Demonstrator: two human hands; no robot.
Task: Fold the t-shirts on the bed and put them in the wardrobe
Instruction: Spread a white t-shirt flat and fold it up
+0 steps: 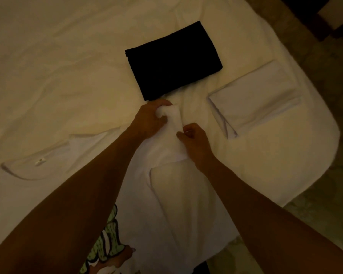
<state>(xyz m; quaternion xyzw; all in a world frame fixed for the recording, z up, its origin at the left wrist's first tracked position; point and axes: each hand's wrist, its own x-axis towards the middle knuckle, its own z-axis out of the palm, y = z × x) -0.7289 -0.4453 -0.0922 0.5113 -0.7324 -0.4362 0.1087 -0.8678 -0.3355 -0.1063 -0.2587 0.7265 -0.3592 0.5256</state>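
A white t-shirt with a green print (pixel 48 186) lies spread on the bed, its collar at the left and its print near the bottom edge. My left hand (pixel 150 117) grips the bunched end of its sleeve (pixel 175 117). Just below and to the right, my right hand (pixel 194 141) pinches the same sleeve fabric. A folded black t-shirt (pixel 172 60) lies beyond my hands. A folded white t-shirt (pixel 259 97) lies at the right, near the bed's corner.
The bed's white sheet (pixel 57 56) stretches wide to the left and back. The bed's rounded corner (pixel 325 135) is at the right, with patterned floor (pixel 325 224) beyond. Dark furniture (pixel 329 18) stands at the top right.
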